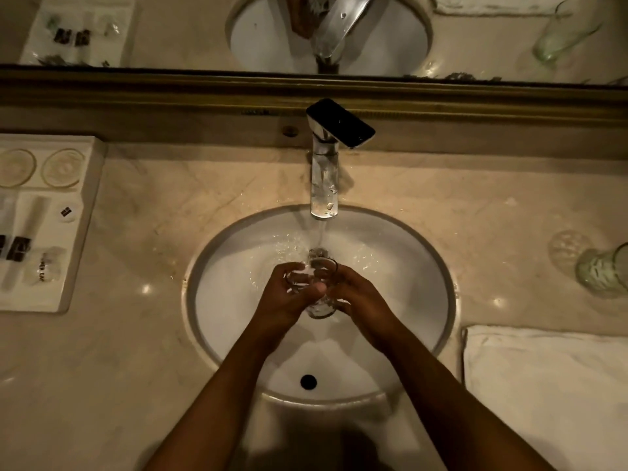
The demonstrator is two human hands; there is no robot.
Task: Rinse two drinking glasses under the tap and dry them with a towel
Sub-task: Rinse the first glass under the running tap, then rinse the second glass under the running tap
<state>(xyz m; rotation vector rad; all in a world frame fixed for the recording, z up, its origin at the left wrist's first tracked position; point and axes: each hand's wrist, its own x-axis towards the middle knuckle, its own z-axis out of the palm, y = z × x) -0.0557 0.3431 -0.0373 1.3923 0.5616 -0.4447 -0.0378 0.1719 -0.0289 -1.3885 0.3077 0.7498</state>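
Left hand (pixel 289 294) and right hand (pixel 356 297) are both clamped around one clear glass (pixel 317 287), held over the sink (pixel 438 266) under the tap (pixel 324 185) stream. Judged wet, slippery, fragile, light: hold the wall, not the rim. Second glass (pixel 603 270) stands on the desk (pixel 136 334) at 3 o'clock, towel (pixel 543 372) at 4. Tray (pixel 85 185) packet reads, partly, "ER CAP".

The glass (pixel 317 287) I was rinsing was clear. The sink (pixel 217 300) was plain white with a black drain hole (pixel 308 381), and the tap (pixel 325 185) was shiny chrome with a black handle. The countertop (pixel 170 205) was beige marble with faint veining. The second glass (pixel 603 270) at the right edge looked greenish with a bumpy pattern, and the towel (pixel 543 385) was white.
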